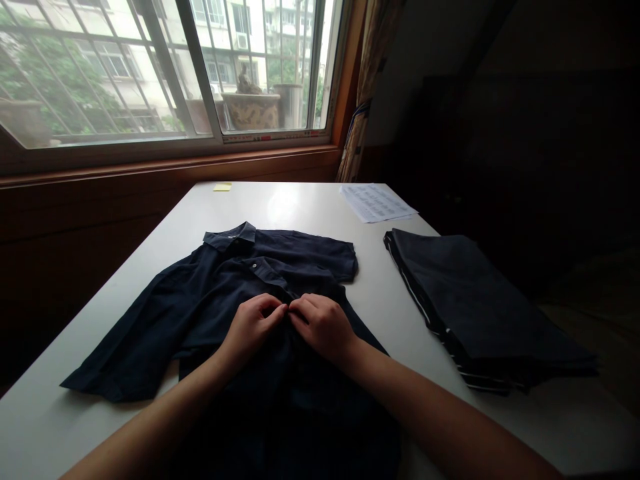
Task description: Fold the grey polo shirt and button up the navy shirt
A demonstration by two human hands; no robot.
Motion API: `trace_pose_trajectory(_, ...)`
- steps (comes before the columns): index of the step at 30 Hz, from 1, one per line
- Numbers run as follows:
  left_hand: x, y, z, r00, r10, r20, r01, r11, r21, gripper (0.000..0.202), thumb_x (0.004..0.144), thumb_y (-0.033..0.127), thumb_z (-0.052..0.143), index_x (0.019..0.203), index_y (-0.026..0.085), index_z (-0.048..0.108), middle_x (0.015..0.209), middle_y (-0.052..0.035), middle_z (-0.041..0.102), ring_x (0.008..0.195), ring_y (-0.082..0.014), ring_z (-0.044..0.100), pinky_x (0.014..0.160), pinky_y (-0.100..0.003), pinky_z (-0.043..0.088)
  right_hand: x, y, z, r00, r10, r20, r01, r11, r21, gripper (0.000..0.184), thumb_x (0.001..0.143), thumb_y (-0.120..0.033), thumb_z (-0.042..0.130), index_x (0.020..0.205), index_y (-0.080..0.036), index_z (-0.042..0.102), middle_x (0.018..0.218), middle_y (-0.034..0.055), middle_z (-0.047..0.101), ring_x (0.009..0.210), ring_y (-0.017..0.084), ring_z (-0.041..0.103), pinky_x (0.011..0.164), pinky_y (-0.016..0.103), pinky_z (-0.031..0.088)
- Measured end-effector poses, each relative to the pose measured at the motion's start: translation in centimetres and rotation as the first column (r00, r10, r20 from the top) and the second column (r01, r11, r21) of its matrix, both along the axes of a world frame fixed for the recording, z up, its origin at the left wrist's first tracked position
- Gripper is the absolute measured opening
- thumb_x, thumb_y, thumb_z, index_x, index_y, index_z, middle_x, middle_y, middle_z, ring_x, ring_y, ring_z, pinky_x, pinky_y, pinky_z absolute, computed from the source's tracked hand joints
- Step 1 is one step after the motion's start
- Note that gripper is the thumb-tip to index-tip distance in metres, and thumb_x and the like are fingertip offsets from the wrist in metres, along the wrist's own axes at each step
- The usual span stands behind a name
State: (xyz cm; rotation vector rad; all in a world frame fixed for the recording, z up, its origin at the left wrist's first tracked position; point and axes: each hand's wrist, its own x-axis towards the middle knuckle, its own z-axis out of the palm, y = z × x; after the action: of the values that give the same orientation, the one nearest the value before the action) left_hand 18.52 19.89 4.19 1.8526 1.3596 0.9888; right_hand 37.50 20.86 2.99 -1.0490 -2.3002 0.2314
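A dark navy short-sleeved shirt point(210, 300) lies front up on the white table point(300, 207), collar toward the window. My left hand point(253, 323) and my right hand point(323, 323) meet at the middle of the shirt's front. Both hands have their fingers curled and pinch the shirt's button strip, fingertips almost touching each other. A white button point(255, 265) shows higher up near the collar. What lies under my fingertips is hidden.
A stack of folded dark garments point(475, 307) with striped edges sits at the right of the table. Printed paper sheets point(376, 201) lie at the far right corner, a yellow sticky note point(223, 187) at the far edge. A window and curtain stand behind.
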Motion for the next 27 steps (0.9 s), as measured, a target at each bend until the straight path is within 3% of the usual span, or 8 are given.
trace_pose_trajectory(11, -0.1, 0.5, -0.6, 0.997, 0.000, 0.072, 0.007, 0.995, -0.100, 0.022, 0.089, 0.035, 0.058, 0.081, 0.017, 0.069, 0.082, -0.0032, 0.070, 0.078, -0.0183, 0.064, 0.072, -0.026, 0.047, 0.0, 0.3, -0.3, 0.999, -0.024, -0.041, 0.024, 1.000, -0.001, 0.007, 0.093, -0.026, 0.060, 0.094, -0.020, 0.065, 0.087, 0.0045, 0.068, 0.083, 0.019, 0.065, 0.079, 0.030, 0.047)
trace_pose_trajectory(18, -0.1, 0.7, -1.1, 0.996, 0.012, 0.091, -0.003, 0.995, -0.098, 0.021, 0.088, 0.034, 0.058, 0.083, 0.017, 0.068, 0.082, -0.0028, 0.069, 0.078, -0.0176, 0.062, 0.072, -0.025, 0.045, 0.0, 0.6, -0.5, 0.996, -0.027, -0.085, 0.024, 0.999, -0.034, 0.005, 0.089, -0.023, 0.064, 0.094, -0.021, 0.065, 0.085, 0.0021, 0.068, 0.079, 0.018, 0.065, 0.076, 0.028, 0.048)
trace_pose_trajectory(27, -0.3, 0.7, -0.7, 0.987, -0.031, 0.159, 0.053, 0.988, -0.142, 0.019, 0.087, 0.034, 0.061, 0.086, 0.017, 0.070, 0.086, -0.0035, 0.070, 0.084, -0.0190, 0.064, 0.077, -0.026, 0.047, 0.3, 0.8, -0.6, 0.992, -0.004, -0.127, 0.005, 1.000, 0.010, 0.006, 0.087, -0.019, 0.064, 0.093, -0.020, 0.064, 0.080, 0.0018, 0.066, 0.074, 0.018, 0.063, 0.071, 0.029, 0.047)
